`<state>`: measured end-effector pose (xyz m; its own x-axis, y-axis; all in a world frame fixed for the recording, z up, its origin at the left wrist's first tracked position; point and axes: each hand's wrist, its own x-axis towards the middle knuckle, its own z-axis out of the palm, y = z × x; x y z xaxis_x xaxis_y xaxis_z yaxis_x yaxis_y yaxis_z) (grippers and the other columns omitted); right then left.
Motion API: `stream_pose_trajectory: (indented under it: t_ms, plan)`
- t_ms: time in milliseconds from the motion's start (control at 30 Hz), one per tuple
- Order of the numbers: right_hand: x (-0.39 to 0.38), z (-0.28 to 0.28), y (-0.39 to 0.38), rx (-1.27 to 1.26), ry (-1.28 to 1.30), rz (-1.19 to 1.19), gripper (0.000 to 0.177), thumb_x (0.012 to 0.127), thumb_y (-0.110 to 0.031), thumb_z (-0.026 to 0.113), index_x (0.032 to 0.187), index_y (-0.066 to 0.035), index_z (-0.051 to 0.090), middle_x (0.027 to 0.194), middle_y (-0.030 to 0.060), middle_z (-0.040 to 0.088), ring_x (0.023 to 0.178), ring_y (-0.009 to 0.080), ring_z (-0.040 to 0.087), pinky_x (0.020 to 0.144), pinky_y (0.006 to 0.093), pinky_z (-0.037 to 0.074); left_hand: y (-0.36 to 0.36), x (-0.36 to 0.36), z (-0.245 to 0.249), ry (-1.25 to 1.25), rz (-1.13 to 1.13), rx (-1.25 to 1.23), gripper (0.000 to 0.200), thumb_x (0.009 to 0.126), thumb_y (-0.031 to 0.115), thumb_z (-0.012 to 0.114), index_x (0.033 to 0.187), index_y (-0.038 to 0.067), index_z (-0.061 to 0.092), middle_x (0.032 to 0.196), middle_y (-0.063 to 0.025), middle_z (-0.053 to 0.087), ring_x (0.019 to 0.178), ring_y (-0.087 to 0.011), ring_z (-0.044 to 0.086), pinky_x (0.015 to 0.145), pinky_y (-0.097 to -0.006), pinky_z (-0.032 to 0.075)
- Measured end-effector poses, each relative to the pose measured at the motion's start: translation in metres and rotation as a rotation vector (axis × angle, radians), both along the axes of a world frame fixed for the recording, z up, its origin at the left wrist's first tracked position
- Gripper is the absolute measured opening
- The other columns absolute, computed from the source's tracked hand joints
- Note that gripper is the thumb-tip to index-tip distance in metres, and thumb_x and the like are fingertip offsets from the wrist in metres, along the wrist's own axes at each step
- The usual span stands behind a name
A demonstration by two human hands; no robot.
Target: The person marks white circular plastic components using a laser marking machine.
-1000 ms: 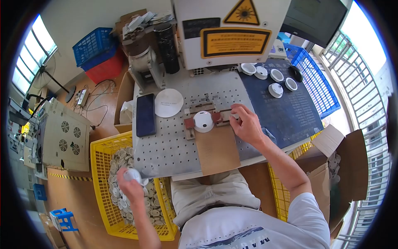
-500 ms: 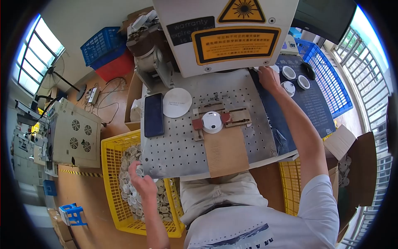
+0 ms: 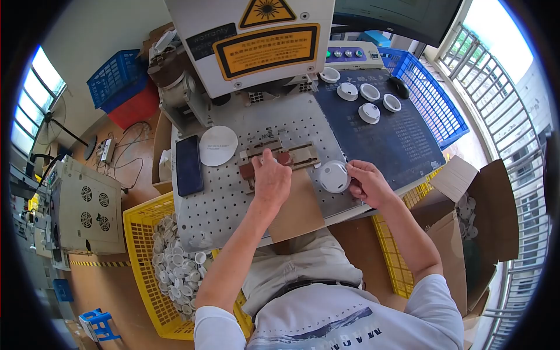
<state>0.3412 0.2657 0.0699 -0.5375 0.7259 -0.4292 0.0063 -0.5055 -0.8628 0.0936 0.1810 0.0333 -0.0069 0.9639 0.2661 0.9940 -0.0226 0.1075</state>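
My right hand pinches a white round plastic cup lid by its edge, just right of the clamping jig and above the metal plate's near right edge. My left hand reaches over the wooden jig with its fingers bent down between the reddish jaws. Whatever lies under those fingers is hidden by the hand. A strip of brown cardboard runs from the jig toward my lap. Several more white lids rest on the dark mat at the right.
The laser machine head hangs over the perforated plate. A phone and a white disc lie at left. A yellow basket holds many lids. An open cardboard box stands at right.
My right hand has come back from the far side of the mat with a lid. My left hand has moved from above the yellow basket onto the jig, covering the lid seen there.
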Motion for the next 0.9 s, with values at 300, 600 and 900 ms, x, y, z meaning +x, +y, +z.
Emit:
stream_pose_trajectory:
  t_ms: [300,600,900]
  plan:
    - [-0.059,-0.002,-0.032,0.643,-0.307,0.234,0.026,0.098,-0.024,0.059,0.107,0.0,0.06,0.079,0.0051,0.061,0.055,0.013,0.052,0.052,0.0293,0.045,-0.134,-0.044,-0.034,-0.108,0.084,0.18,0.004,0.059,-0.003,0.066,0.063,-0.002,0.065,0.124,-0.0236,0.048,0.104,-0.042,0.048,0.091,-0.0484,0.042]
    - [-0.091,0.026,-0.066,1.328,-0.811,0.484,0.062,0.082,-0.039,0.074,0.129,-0.005,0.051,0.121,0.0182,0.057,0.091,0.0393,0.067,0.078,0.0473,0.054,-0.165,-0.062,-0.026,-0.144,0.329,0.303,0.008,0.058,-0.005,0.065,0.066,-0.007,0.064,0.119,-0.0211,0.052,0.107,-0.0404,0.05,0.091,-0.0469,0.042]
    - [-0.101,0.044,-0.072,1.452,-0.857,0.548,0.07,0.08,-0.036,0.073,0.137,-0.005,0.047,0.119,0.0195,0.058,0.108,0.0377,0.06,0.085,0.0476,0.051,-0.164,-0.063,-0.029,-0.127,0.332,0.302,0.008,0.057,-0.004,0.068,0.064,-0.006,0.064,0.118,-0.021,0.053,0.107,-0.0396,0.051,0.091,-0.0464,0.043]
